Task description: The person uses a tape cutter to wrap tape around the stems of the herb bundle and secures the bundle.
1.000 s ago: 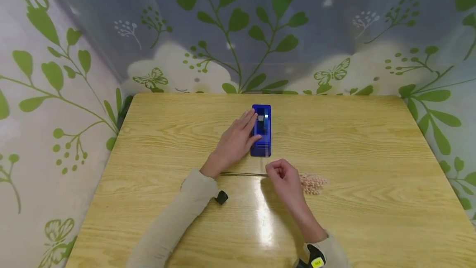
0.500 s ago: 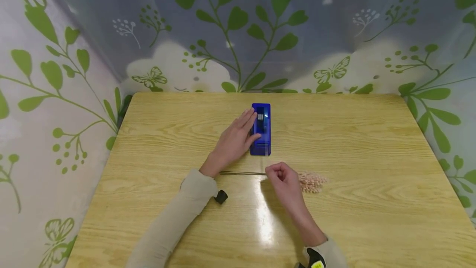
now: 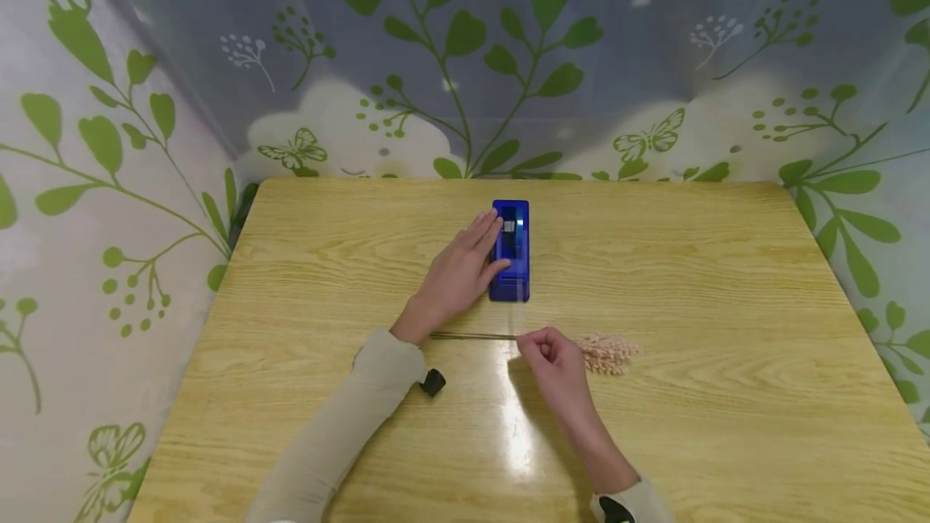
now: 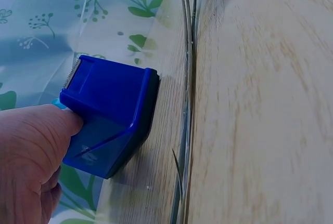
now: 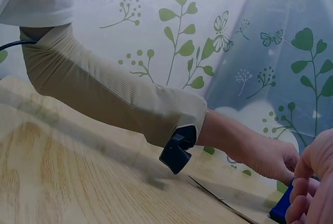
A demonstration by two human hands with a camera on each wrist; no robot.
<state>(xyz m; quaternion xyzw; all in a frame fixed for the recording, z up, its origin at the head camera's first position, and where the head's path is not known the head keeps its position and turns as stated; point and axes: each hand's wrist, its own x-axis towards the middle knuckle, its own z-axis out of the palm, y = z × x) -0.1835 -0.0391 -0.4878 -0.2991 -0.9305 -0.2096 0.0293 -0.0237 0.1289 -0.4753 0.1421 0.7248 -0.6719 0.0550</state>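
1. A wooden bench point(image 3: 726, 281) stands in a corner hung with leaf-and-butterfly patterned sheeting.
2. The left hand point(image 3: 459, 274) lies against the blue tape dispenser point(image 3: 511, 251) at mid-bench, fingers point(image 3: 485, 231) straight and together on its side.
3. The right hand point(image 3: 554, 360) has its fingers curled, pinching the thin stem of the dried flower sprig point(image 3: 609, 353) lying across the bench just in front of the dispenser.
4. Risk: the brittle stem could snap or shed if pinched hard; the dispenser's serrated blade could nick a finger.
5. No legible writing shows.
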